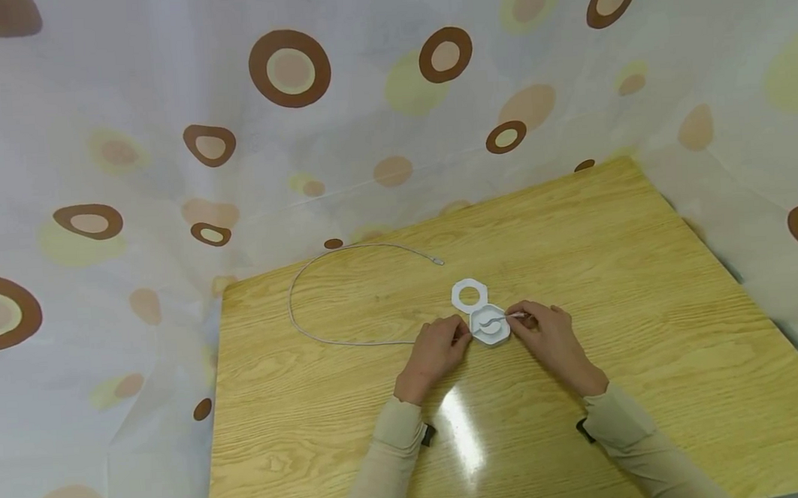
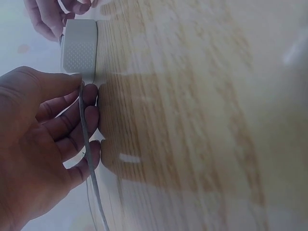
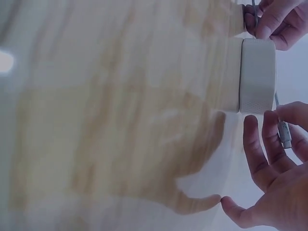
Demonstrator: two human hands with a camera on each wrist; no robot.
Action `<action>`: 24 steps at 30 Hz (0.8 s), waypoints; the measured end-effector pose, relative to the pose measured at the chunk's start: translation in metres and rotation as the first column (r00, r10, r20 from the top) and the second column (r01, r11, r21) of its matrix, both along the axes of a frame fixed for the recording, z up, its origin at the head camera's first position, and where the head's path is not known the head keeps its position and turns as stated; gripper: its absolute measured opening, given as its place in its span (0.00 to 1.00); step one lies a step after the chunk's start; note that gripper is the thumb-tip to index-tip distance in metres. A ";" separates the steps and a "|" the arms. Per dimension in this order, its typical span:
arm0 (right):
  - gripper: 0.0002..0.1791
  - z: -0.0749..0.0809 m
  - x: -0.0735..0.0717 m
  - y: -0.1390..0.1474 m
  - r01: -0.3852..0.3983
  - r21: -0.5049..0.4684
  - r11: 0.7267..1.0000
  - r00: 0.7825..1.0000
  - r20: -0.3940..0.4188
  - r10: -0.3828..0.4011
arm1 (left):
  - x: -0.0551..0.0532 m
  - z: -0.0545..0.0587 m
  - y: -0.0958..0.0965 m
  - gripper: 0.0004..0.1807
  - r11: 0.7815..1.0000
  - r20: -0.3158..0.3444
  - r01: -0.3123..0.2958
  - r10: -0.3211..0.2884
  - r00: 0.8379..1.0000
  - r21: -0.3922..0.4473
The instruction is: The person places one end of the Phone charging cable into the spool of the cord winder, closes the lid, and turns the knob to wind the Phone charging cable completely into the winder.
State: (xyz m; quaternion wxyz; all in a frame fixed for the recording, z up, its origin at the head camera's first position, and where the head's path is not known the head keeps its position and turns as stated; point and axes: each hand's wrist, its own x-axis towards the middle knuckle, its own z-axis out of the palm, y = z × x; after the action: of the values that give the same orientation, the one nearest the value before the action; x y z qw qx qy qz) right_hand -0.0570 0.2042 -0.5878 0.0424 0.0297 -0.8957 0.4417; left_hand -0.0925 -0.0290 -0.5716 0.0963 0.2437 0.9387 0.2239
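Note:
A small white many-sided box lies open on the table, with a round hub inside it. A thin white cable crosses the box, bending in an S past the hub. At the box's left side my left hand pinches the cable between thumb and fingers, as the left wrist view shows. My right hand pinches the cable at the right side, close to its metal-tipped plug. The box's textured side wall shows in the left wrist view. Whatever lies inside the box is hidden from both wrist views.
A flat white ring-shaped lid lies against the box's far side. The cable loops out leftward over the wooden table, its other plug lying behind the lid. A patterned curtain-like sheet borders the table's back and sides.

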 end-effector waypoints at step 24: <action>0.08 0.025 -0.012 -0.006 -0.032 0.003 0.999 0.983 0.184 0.031 | 0.000 -0.002 -0.001 0.06 1.000 -0.012 0.007 -0.007 1.000 -0.013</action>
State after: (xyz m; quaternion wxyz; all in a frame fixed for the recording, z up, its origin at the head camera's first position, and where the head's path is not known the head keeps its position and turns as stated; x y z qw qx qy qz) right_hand -0.0685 0.1984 -0.5630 -0.0474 0.0032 -0.8964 0.4407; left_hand -0.0929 -0.0295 -0.5736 0.0932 0.2476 0.9399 0.2160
